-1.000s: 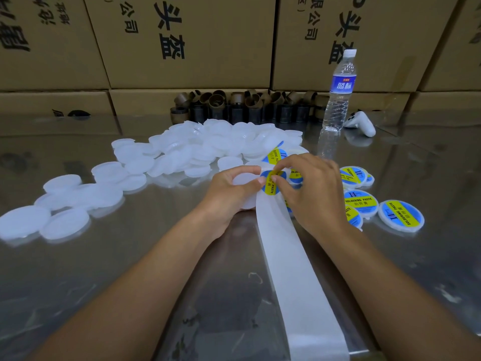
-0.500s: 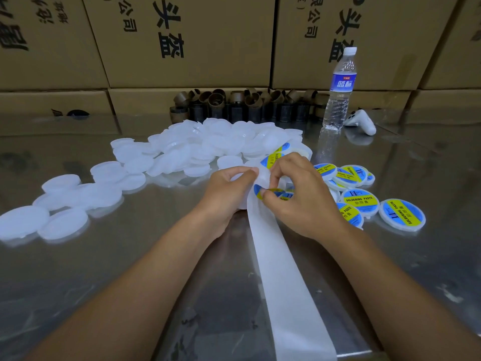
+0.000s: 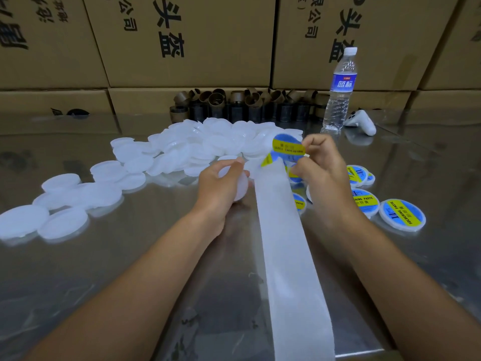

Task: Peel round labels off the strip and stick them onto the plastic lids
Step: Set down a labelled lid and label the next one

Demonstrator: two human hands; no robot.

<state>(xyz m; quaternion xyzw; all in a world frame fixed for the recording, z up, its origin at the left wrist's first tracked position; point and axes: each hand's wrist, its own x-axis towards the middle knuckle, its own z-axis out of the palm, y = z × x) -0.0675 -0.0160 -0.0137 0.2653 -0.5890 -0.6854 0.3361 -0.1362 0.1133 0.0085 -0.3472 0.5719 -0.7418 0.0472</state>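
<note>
My right hand (image 3: 321, 168) pinches a round blue-and-yellow label (image 3: 287, 147) by its right edge and holds it lifted above the top end of the white backing strip (image 3: 285, 243). The strip runs from the table's near edge up between my hands. Another label (image 3: 269, 159) still sits at the strip's top end. My left hand (image 3: 221, 182) grips a plain white plastic lid (image 3: 240, 185) just left of the strip. A heap of unlabelled white lids (image 3: 208, 144) lies behind my hands. Several labelled lids (image 3: 402, 214) lie to the right.
The table (image 3: 130, 269) is shiny metal. More white lids (image 3: 62, 204) trail off to the left. A water bottle (image 3: 339, 92), a white controller (image 3: 363, 122) and a row of brown cardboard rings (image 3: 247, 104) stand at the back, before stacked cardboard boxes (image 3: 182, 40).
My right hand peeled a label off the strip's top end and raised it up and to the right. My left hand moved left off the strip with a white lid.
</note>
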